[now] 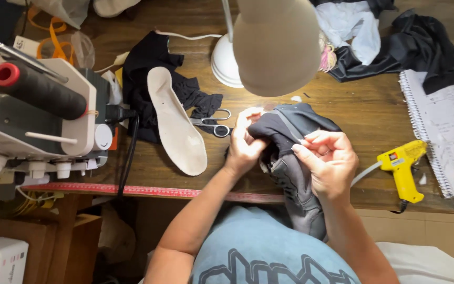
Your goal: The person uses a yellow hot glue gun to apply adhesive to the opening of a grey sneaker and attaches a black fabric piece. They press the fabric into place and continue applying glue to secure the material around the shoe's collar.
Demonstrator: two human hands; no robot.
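Working at the near edge of the wooden table (132,163), with a dark grey shoe upper (290,158) as the landmark for everything else. Holding that upper between both hands, its lower end hanging off the table edge toward the lap, its top resting on the wood just under the lamp shade (277,44). Left hand (245,147) gripping the upper's left side, fingers closed on the fabric. Right hand (328,160) curling over its right side, thumb and fingertips pinched together at the folded edge; anything thin between them too small to tell. Judging by the folds and sag: light, soft and floppy, not slippery, best taken along a seamed or bound edge with the other hand bracing the body of it.

Lying along the table edge below and left of the upper, a red measuring tape (148,190). Sitting right of the upper, a yellow glue gun (403,165), and beyond that a spiral notebook (442,126). Resting just left of the upper, scissors (214,123), then a pale insole (177,123) on black fabric (151,58). Standing far left of the upper, a sewing machine (38,126) carrying a black thread cone (40,89). Lying beyond the upper, past the lamp base (224,63), more dark cloth (416,42) and white cloth (350,23).
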